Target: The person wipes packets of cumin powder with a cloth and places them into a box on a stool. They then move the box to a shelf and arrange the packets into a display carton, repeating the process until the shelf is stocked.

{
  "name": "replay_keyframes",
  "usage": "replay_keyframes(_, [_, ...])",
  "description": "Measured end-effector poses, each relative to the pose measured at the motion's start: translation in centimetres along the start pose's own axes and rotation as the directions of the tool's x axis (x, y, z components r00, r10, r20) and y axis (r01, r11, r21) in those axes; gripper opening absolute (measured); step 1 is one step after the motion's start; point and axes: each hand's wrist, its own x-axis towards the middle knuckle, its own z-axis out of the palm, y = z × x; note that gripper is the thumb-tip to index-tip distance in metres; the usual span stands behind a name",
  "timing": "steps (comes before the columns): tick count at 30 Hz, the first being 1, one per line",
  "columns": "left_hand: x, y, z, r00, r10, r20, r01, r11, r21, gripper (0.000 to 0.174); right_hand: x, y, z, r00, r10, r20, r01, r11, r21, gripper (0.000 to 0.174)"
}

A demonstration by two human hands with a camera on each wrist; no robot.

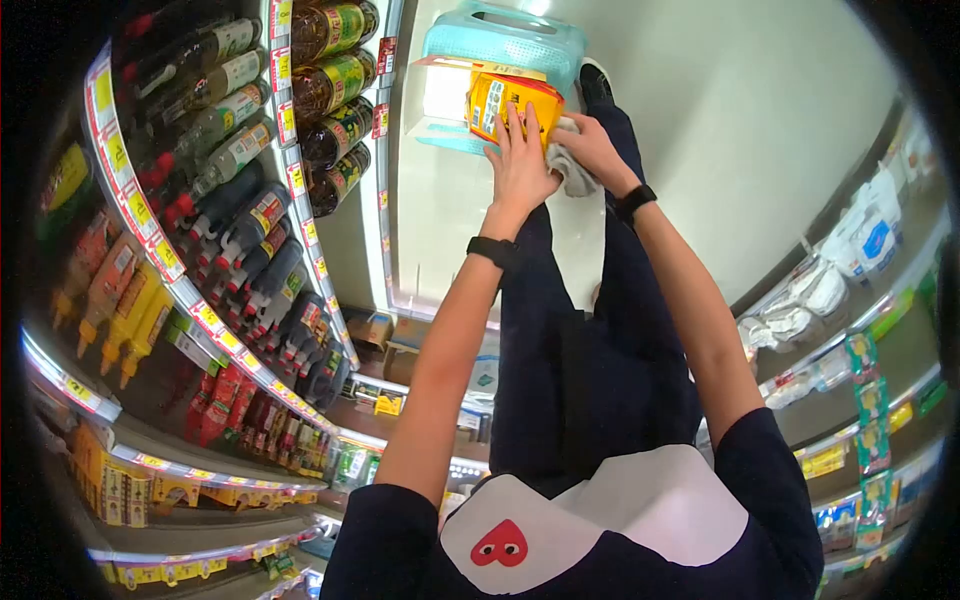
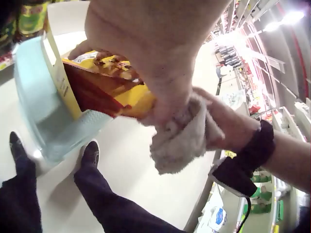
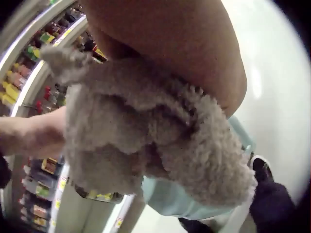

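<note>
Grey cloth (image 3: 104, 131) gripped by right hand (image 1: 595, 147); left hand (image 1: 525, 168) spread over yellow packet (image 1: 545, 103) (wiping step, seemingly); next move needs steady packet.

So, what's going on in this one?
In a shop aisle, a person's left hand lies spread over a yellow-and-red packet, while the right hand grips a grey cloth close beside it. By the packet is a turquoise plastic container; whether the packet rests on it is unclear. Shelved bottles line one side.
</note>
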Motion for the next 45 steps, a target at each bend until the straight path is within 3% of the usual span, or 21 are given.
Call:
replay_keyframes(2, [-1.1,-1.3,-0.4,0.979,0.044,-0.199,-0.021,0.993,0.119,0.089,-1.0,-2.2,3.0,0.998,-0.001,-0.07,-0.009,0.99,-0.142,0.041])
replay_keyframes(3, [1.9,0.2,1.9,0.97,0.084,-0.229,-0.059,0.992,0.114,0.089,0.7,-2.0,-0.2,0.995,-0.042,-0.096,0.027,0.987,-0.159,0.041])
replay_keyframes(5, [2.1,-0.1,2.1,0.915,0.061,-0.398,-0.037,0.997,0.068,0.079,0.3,-2.5,-0.4,0.999,-0.029,-0.017,0.026,0.989,-0.148,0.041])
replay_keyframes(6, [2.1,-0.2,1.6,0.873,0.105,-0.477,-0.06,0.992,0.109,0.062,-0.1,-2.1,0.5,0.997,-0.069,-0.047,0.06,0.984,-0.169,0.041])
replay_keyframes(7, [2.2,-0.3,1.3,0.875,0.113,-0.47,-0.068,0.991,0.112,0.062,-0.1,-2.0,0.3,0.996,-0.067,-0.056,0.057,0.985,-0.164,0.041])
replay_keyframes(9, [2.5,-0.7,0.7,0.949,-0.05,-0.312,0.059,0.998,0.019,0.044,-0.7,-2.2,0.0,0.994,-0.112,0.016,0.113,0.965,-0.236,0.043])
replay_keyframes(10, [2.7,-0.8,0.6,0.905,0.003,-0.425,-0.014,1.0,-0.023,0.027,-1.3,-2.8,0.0,0.991,-0.12,-0.064,0.089,0.927,-0.365,0.04])
replay_keyframes(11, [2.8,-1.1,0.5,0.905,0.007,-0.425,-0.016,1.0,-0.019,0.027,-1.1,-3.0,0.1,0.99,-0.122,-0.066,0.09,0.928,-0.361,0.04])
replay_keyframes(13, [3.0,-1.8,-0.1,0.893,0.002,-0.45,-0.028,0.998,-0.051,0.019,-0.1,-2.4,0.2,0.956,-0.145,-0.254,-0.065,0.741,-0.668,0.041])
replay_keyframes(14, [2.9,-2.1,-0.2,0.882,0.01,-0.472,-0.046,0.997,-0.066,0.015,0.4,-2.1,0.2,0.953,-0.176,-0.247,-0.047,0.72,-0.692,0.041])
replay_keyframes(22, [1.2,-3.6,-2.8,0.913,0.021,-0.407,-0.064,0.994,-0.093,0.017,5.6,0.6,0.4,0.936,-0.301,-0.184,0.008,0.538,-0.843,0.032])
replay_keyframes(24, [1.4,-5.7,-3.6,0.846,-0.116,-0.52,-0.045,0.957,-0.287,0.019,6.1,1.5,0.1,0.944,-0.293,-0.152,0.027,0.529,-0.848,0.034])
replay_keyframes(25, [1.5,-6.7,-3.9,0.848,-0.229,-0.477,0.01,0.908,-0.418,0.027,6.2,1.9,0.1,0.95,-0.284,-0.128,0.043,0.526,-0.849,0.036])
replay_keyframes(27, [1.6,-7.9,-4.5,0.838,-0.238,-0.49,-0.048,0.864,-0.502,0.039,6.2,2.3,0.6,0.955,-0.274,-0.117,0.047,0.526,-0.849,0.038])
replay_keyframes(31, [1.8,-7.9,-4.9,0.844,-0.236,-0.482,-0.025,0.88,-0.474,0.049,6.4,2.4,1.1,0.957,-0.258,-0.132,0.035,0.555,-0.831,0.041])
replay_keyframes(33, [1.5,-6.1,-4.3,0.842,-0.162,-0.514,-0.098,0.892,-0.442,0.046,6.5,2.9,1.3,0.938,-0.301,-0.171,0.036,0.574,-0.818,0.039])
replay_keyframes(36, [1.3,-3.8,-2.9,0.939,-0.155,-0.307,0.005,0.899,-0.438,0.052,7.0,2.2,1.5,0.933,-0.305,-0.192,0.015,0.565,-0.825,0.036])
replay_keyframes(39, [2.0,-3.6,-1.0,0.867,-0.154,-0.474,-0.066,0.908,-0.415,0.051,6.8,1.4,1.8,0.95,-0.247,-0.19,-0.025,0.546,-0.837,0.032])
replay_keyframes(41, [2.0,-3.6,-1.0,0.859,-0.169,-0.483,-0.067,0.899,-0.433,0.051,6.7,1.4,2.1,0.944,-0.231,-0.235,-0.076,0.542,-0.837,0.032])
replay_keyframes(43, [2.0,-3.6,-1.0,0.896,-0.306,-0.322,-0.096,0.576,-0.812,0.042,6.8,2.1,2.2,0.938,-0.24,-0.248,-0.084,0.539,-0.838,0.032])
replay_keyframes(45, [2.5,-5.6,-0.7,0.909,-0.269,-0.319,-0.098,0.606,-0.79,0.04,7.0,2.4,2.3,0.931,-0.254,-0.263,-0.09,0.539,-0.837,0.032])
